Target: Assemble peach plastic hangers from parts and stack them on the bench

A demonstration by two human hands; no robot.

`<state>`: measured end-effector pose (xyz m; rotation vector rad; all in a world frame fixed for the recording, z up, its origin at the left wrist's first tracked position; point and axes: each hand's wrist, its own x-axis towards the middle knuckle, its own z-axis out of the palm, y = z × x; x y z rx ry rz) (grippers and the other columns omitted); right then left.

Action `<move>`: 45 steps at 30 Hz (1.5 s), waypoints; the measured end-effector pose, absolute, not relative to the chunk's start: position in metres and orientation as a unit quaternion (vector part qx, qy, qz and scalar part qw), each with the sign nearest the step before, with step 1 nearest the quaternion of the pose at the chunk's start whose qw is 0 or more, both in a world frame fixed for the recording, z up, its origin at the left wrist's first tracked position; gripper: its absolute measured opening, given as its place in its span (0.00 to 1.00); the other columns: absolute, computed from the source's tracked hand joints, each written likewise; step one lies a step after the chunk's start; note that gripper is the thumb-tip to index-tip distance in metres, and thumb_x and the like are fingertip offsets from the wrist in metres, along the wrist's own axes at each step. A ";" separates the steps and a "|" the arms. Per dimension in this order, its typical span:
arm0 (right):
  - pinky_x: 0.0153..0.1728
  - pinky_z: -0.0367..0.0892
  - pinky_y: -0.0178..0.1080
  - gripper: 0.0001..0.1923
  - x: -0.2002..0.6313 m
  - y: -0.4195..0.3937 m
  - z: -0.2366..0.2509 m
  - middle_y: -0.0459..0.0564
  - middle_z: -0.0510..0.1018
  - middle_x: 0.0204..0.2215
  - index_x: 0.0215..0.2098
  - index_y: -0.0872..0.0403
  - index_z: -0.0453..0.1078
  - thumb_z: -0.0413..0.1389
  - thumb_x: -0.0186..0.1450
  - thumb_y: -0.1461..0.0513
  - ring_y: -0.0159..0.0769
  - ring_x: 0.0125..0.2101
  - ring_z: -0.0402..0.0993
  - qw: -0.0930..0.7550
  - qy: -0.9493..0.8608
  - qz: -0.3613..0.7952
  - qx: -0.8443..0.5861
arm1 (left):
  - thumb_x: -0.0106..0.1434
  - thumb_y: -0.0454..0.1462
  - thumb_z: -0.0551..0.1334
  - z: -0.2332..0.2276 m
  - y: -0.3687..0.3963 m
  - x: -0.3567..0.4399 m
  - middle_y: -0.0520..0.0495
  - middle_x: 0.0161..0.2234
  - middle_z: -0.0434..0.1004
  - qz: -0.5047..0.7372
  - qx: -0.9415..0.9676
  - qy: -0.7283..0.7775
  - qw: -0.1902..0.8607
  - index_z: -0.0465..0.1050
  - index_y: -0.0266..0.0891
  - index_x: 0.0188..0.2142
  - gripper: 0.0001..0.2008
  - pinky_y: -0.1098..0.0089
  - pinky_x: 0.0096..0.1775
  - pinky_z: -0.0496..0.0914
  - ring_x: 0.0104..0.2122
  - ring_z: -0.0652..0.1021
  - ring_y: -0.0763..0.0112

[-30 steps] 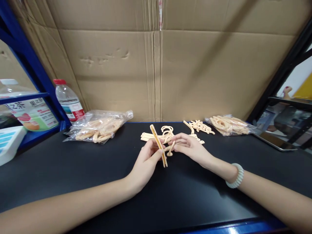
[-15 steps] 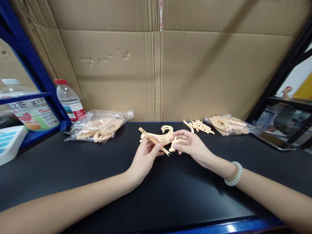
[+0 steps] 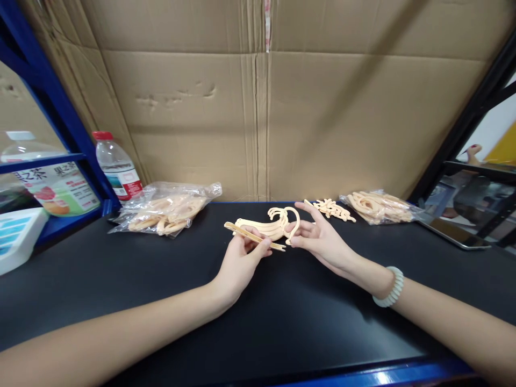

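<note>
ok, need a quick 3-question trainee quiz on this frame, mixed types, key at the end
1. True or false: the left hand pinches a flat stick.
2. Which thing does the right hand hold? A) a water bottle B) a curved hook piece C) a tablet
3. Fill in: the bottle at the far left has a ___ cap.

Key
1. True. The stick lies nearly level across the fingertips, just in front of the loose pile of hangers.
2. B. The hook piece curls over the right fingers; the tablet lies untouched at the far right.
3. Red. It stands behind the left bag of pieces; a second bag lies at the right.
</note>
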<state>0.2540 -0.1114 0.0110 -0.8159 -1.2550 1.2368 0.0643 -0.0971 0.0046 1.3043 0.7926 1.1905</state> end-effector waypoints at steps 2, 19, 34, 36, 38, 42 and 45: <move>0.42 0.68 0.40 0.42 0.255 -0.111 0.011 0.42 0.77 0.32 0.59 0.45 0.54 0.66 0.51 0.66 0.31 0.33 0.74 0.556 -0.531 0.541 -0.341 | 0.52 0.39 0.69 0.005 -0.097 0.064 0.51 0.32 0.72 0.507 0.553 0.335 0.570 0.64 0.39 0.30 0.14 0.67 0.38 0.75 0.36 0.76 0.68; 0.39 0.67 0.38 0.17 0.253 -0.114 0.013 0.44 0.76 0.30 0.40 0.52 0.66 0.65 0.55 0.61 0.29 0.30 0.72 0.510 -0.548 0.569 -0.341 | 0.52 0.39 0.69 0.004 -0.098 0.065 0.52 0.30 0.71 0.507 0.564 0.332 0.562 0.64 0.39 0.30 0.13 0.67 0.40 0.73 0.35 0.76 0.69; 0.44 0.68 0.41 0.14 0.252 -0.114 0.008 0.43 0.71 0.31 0.30 0.51 0.61 0.64 0.57 0.61 0.31 0.37 0.71 0.505 -0.555 0.593 -0.293 | 0.53 0.39 0.68 0.001 -0.096 0.064 0.51 0.32 0.73 0.496 0.578 0.319 0.564 0.61 0.40 0.30 0.14 0.66 0.41 0.72 0.37 0.76 0.68; 0.46 0.69 0.44 0.14 0.252 -0.114 0.008 0.43 0.70 0.32 0.30 0.51 0.61 0.64 0.58 0.61 0.32 0.39 0.72 0.497 -0.543 0.609 -0.297 | 0.55 0.39 0.67 0.001 -0.096 0.063 0.53 0.30 0.71 0.492 0.587 0.317 0.559 0.61 0.40 0.30 0.14 0.66 0.41 0.71 0.36 0.76 0.69; 0.46 0.70 0.48 0.14 0.253 -0.114 0.007 0.42 0.70 0.32 0.31 0.52 0.60 0.64 0.57 0.62 0.32 0.38 0.72 0.491 -0.536 0.614 -0.308 | 0.56 0.39 0.66 0.001 -0.097 0.063 0.54 0.28 0.69 0.487 0.597 0.323 0.549 0.61 0.39 0.30 0.13 0.66 0.41 0.70 0.35 0.76 0.70; 0.44 0.73 0.48 0.14 0.252 -0.114 0.006 0.41 0.68 0.31 0.31 0.52 0.60 0.63 0.58 0.63 0.29 0.35 0.71 0.492 -0.540 0.603 -0.319 | 0.56 0.38 0.66 0.004 -0.098 0.062 0.56 0.25 0.67 0.479 0.610 0.343 0.530 0.61 0.39 0.29 0.12 0.69 0.39 0.67 0.31 0.74 0.72; 0.41 0.75 0.46 0.14 0.250 -0.115 0.005 0.41 0.68 0.32 0.31 0.52 0.60 0.63 0.58 0.61 0.30 0.35 0.71 0.504 -0.553 0.578 -0.326 | 0.56 0.37 0.66 0.004 -0.098 0.062 0.57 0.24 0.64 0.475 0.629 0.355 0.504 0.62 0.39 0.29 0.11 0.72 0.34 0.64 0.28 0.70 0.75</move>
